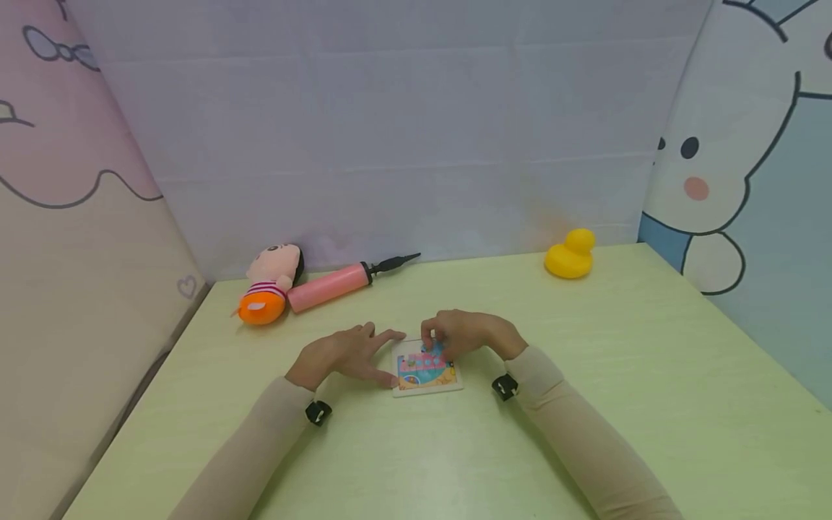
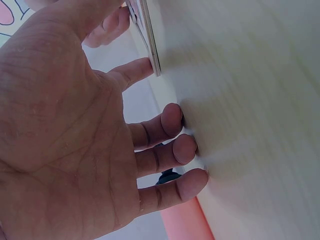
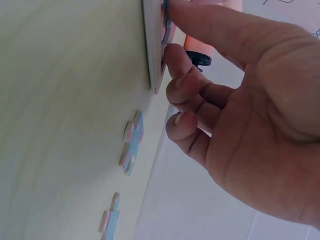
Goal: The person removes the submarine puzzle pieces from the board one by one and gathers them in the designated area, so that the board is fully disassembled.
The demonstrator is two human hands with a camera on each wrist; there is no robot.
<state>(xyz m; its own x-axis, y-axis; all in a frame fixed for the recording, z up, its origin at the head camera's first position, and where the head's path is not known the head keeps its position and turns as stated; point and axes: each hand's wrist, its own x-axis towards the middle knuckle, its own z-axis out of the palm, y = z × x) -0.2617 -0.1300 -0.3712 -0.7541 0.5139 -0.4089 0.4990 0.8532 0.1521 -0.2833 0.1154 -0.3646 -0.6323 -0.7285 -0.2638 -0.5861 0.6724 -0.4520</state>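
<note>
While both my hands sit at the puzzle board (image 1: 425, 372), near the middle of the light green desk (image 1: 585, 347), here's the layout. Board is a small square tray frame lying flat; inside it the lower part shows a fitted colourful picture, blue, pink and orange. Can't tell how many slots are unfilled.

Left hand (image 1: 344, 354): spread, fingers straight, fingertips (image 2: 187, 145) pressing flat on the desk just left of the board. Left wrist view shows one finger touching the board's edge (image 2: 150, 45). Holding nothing.

Right hand (image 1: 464, 334): over the board's far edge, fingers curled down onto the top row of pieces. Right wrist view shows the index finger (image 3: 210, 27) laid across the board face and the other fingers bent against its rim. Whether it pinches a piece or just presses, I cannot tell.

Two loose jigsaw pieces (image 3: 131, 142) lie on the desk just beyond the board in the right wrist view, pale blue and pink, apart from each other and outside the tray.

Far side by the wall: plush doll (image 1: 269, 285) touching a pink hand pump (image 1: 338, 282) at left, yellow rubber duck (image 1: 570, 254) at right, all well apart from the board
</note>
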